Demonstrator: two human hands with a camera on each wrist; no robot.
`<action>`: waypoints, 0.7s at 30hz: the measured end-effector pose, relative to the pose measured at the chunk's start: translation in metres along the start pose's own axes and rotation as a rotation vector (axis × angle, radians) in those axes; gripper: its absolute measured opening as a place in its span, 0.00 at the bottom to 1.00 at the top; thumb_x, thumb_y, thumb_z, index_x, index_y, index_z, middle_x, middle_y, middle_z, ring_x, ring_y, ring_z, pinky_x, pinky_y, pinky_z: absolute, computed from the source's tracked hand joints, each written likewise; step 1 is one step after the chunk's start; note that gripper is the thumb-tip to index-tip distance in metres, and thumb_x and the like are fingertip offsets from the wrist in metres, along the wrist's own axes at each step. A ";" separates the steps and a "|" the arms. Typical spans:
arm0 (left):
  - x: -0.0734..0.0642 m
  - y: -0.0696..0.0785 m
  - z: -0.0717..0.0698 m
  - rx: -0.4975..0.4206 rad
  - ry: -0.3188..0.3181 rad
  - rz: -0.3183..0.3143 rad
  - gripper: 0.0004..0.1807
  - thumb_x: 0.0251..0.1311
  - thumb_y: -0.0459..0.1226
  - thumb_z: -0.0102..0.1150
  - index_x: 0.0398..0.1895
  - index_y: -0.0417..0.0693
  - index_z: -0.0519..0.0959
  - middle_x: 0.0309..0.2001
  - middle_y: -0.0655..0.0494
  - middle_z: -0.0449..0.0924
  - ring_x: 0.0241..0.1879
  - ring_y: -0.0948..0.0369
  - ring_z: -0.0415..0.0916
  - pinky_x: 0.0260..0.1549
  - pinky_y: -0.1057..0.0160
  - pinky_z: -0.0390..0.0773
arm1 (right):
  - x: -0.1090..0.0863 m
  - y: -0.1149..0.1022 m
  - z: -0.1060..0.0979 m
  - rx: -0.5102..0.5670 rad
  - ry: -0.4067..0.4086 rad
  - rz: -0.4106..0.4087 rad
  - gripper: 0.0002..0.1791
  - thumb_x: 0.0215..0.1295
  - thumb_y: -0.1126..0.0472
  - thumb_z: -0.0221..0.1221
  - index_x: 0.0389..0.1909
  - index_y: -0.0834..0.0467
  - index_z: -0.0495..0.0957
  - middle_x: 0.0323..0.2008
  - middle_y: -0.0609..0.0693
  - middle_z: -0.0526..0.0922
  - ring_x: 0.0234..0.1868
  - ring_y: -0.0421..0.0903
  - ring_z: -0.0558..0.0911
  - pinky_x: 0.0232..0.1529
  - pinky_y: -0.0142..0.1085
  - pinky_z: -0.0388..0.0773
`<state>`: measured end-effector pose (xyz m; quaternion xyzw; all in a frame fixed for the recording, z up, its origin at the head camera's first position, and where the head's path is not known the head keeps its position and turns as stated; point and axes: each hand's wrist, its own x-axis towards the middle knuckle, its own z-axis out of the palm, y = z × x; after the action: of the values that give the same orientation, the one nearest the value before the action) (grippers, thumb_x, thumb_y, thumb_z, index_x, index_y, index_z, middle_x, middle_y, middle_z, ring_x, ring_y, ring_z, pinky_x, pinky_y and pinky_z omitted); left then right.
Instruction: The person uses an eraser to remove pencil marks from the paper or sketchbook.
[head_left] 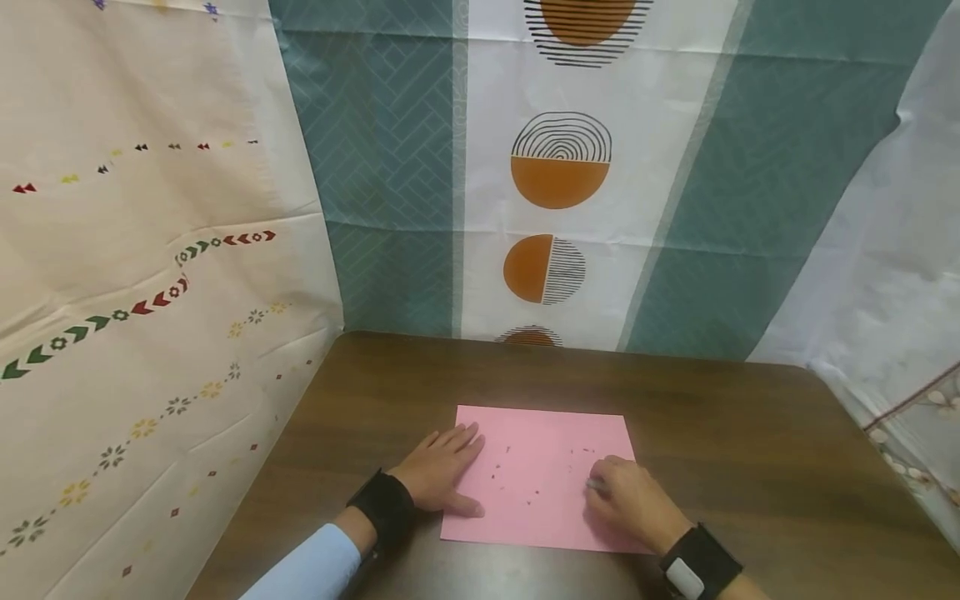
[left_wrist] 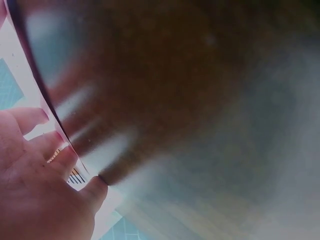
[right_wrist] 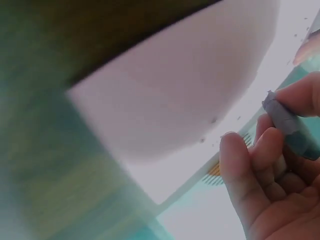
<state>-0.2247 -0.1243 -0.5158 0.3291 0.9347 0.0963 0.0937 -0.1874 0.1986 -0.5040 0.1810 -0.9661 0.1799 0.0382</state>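
A sheet of pink paper [head_left: 536,527] lies flat on the brown table, with small dark specks [head_left: 536,492] scattered over it. My left hand [head_left: 441,472] rests on the sheet's left edge, fingers straight and spread. Over the right part of the paper, my right hand [head_left: 630,500] pinches a short grey stick [right_wrist: 286,121] between thumb and fingers. One end of the stick is ragged, and it darkens toward the other end; its exact kind I cannot tell. In the head view mostly one tip of it shows, the rest being hidden by the fingers.
The brown table [head_left: 750,450] extends around the sheet on all sides. Behind it hangs a teal and white cloth [head_left: 390,167] with orange circles. A cream embroidered cloth [head_left: 150,275] hangs along the left, and a white cloth [head_left: 900,275] along the right.
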 end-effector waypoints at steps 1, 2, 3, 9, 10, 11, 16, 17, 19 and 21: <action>0.000 0.000 0.000 0.000 0.002 0.002 0.55 0.46 0.70 0.52 0.72 0.48 0.52 0.73 0.49 0.44 0.69 0.52 0.39 0.63 0.39 0.49 | 0.001 -0.003 0.001 0.000 0.014 -0.023 0.05 0.52 0.59 0.62 0.23 0.49 0.76 0.21 0.37 0.70 0.24 0.36 0.69 0.29 0.36 0.77; 0.000 0.000 0.000 0.002 0.004 0.005 0.55 0.46 0.70 0.51 0.72 0.48 0.52 0.72 0.49 0.44 0.69 0.51 0.39 0.63 0.39 0.49 | 0.002 -0.006 0.001 -0.004 0.026 -0.047 0.05 0.52 0.59 0.62 0.23 0.49 0.75 0.21 0.37 0.70 0.24 0.36 0.69 0.29 0.36 0.77; 0.000 0.000 -0.001 0.004 0.005 0.006 0.55 0.46 0.70 0.51 0.72 0.48 0.52 0.72 0.49 0.44 0.69 0.51 0.40 0.63 0.39 0.49 | 0.003 -0.009 0.002 -0.009 0.036 -0.066 0.05 0.52 0.59 0.63 0.23 0.49 0.75 0.21 0.37 0.70 0.24 0.35 0.69 0.29 0.36 0.77; 0.000 0.001 -0.001 0.002 0.000 -0.009 0.55 0.45 0.70 0.52 0.72 0.49 0.52 0.72 0.50 0.44 0.69 0.52 0.40 0.63 0.40 0.49 | 0.012 -0.029 0.007 -0.020 0.044 -0.152 0.03 0.52 0.58 0.61 0.25 0.49 0.76 0.23 0.36 0.72 0.29 0.35 0.72 0.36 0.38 0.79; 0.000 0.001 -0.001 0.003 0.000 -0.010 0.55 0.45 0.70 0.52 0.72 0.49 0.52 0.72 0.50 0.44 0.69 0.52 0.40 0.63 0.40 0.49 | 0.014 -0.032 0.007 -0.019 0.038 -0.166 0.03 0.52 0.58 0.61 0.25 0.49 0.76 0.23 0.36 0.72 0.28 0.35 0.72 0.35 0.37 0.79; 0.000 0.001 -0.001 0.005 0.000 -0.010 0.55 0.45 0.70 0.52 0.72 0.49 0.52 0.72 0.50 0.44 0.69 0.52 0.40 0.63 0.40 0.49 | 0.015 -0.035 0.008 -0.014 0.030 -0.178 0.03 0.52 0.58 0.61 0.25 0.49 0.76 0.23 0.36 0.72 0.27 0.34 0.71 0.34 0.37 0.78; 0.000 0.000 0.000 0.010 0.005 -0.012 0.55 0.45 0.70 0.51 0.72 0.49 0.52 0.72 0.50 0.45 0.69 0.52 0.40 0.63 0.40 0.49 | 0.023 -0.050 0.014 0.023 -0.006 -0.264 0.02 0.52 0.58 0.61 0.25 0.49 0.77 0.22 0.36 0.70 0.24 0.33 0.69 0.29 0.34 0.78; 0.000 0.000 0.001 0.009 0.005 -0.014 0.55 0.45 0.70 0.51 0.72 0.49 0.52 0.72 0.50 0.44 0.69 0.52 0.40 0.63 0.40 0.49 | 0.024 -0.052 0.016 0.032 -0.007 -0.289 0.02 0.51 0.59 0.62 0.25 0.50 0.77 0.22 0.36 0.70 0.24 0.33 0.69 0.29 0.34 0.77; 0.001 -0.001 0.001 0.010 0.004 -0.016 0.55 0.45 0.71 0.51 0.72 0.49 0.52 0.72 0.50 0.44 0.69 0.53 0.40 0.63 0.40 0.49 | 0.027 -0.056 0.020 0.045 -0.008 -0.337 0.02 0.51 0.59 0.62 0.25 0.50 0.78 0.22 0.36 0.70 0.24 0.33 0.69 0.28 0.33 0.77; 0.001 -0.001 0.002 0.011 0.009 -0.013 0.55 0.45 0.71 0.51 0.72 0.49 0.52 0.72 0.50 0.45 0.69 0.52 0.40 0.63 0.40 0.50 | 0.029 -0.058 0.024 0.053 0.000 -0.386 0.02 0.51 0.60 0.62 0.25 0.50 0.78 0.22 0.36 0.70 0.24 0.32 0.69 0.28 0.32 0.76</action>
<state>-0.2259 -0.1241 -0.5179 0.3228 0.9378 0.0921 0.0882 -0.1936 0.1295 -0.5031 0.3637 -0.9084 0.1947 0.0673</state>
